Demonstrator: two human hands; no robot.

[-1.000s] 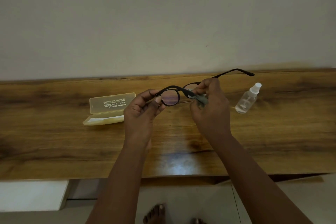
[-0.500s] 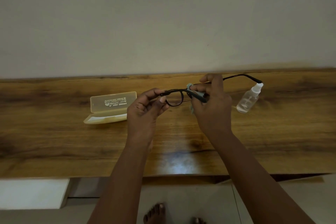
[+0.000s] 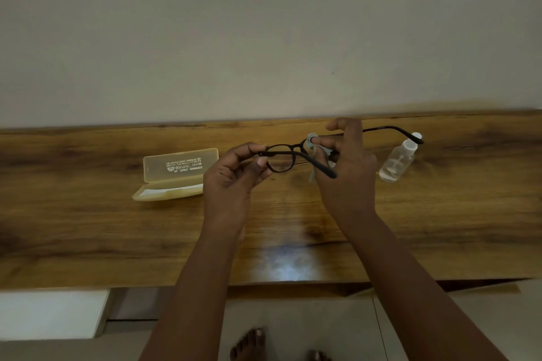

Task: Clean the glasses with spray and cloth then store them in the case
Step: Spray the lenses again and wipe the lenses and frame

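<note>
A black pair of glasses [image 3: 280, 160] is held above the wooden worktop [image 3: 88, 228], between both hands. The frame's left end is pinched in the grip of the left hand [image 3: 234, 176], thumb and fingers curled round the hinge. A pale blue cloth [image 3: 312, 143] is pinched against the other lens by the right hand [image 3: 347, 170], whose grip is closed on cloth and frame together; that lens is hidden by the cloth and fingers. One arm of the glasses is seen stretching right, its tip passing in front of the cap of a small clear spray bottle [image 3: 399, 161], which stands on the worktop just right of the right hand. The other arm is angled toward the person, across the right palm.

An open yellowish case [image 3: 176, 174] is set on the worktop just left of the left hand, lid raised and printed with lettering too small to read.

Bare wood is seen at both ends and along the near edge, where a soft patch of light is reflected. A plain pale wall [image 3: 264, 38] is met at the far edge. Below the near edge, a tiled floor [image 3: 322, 325] and bare toes [image 3: 249, 343] are visible.
</note>
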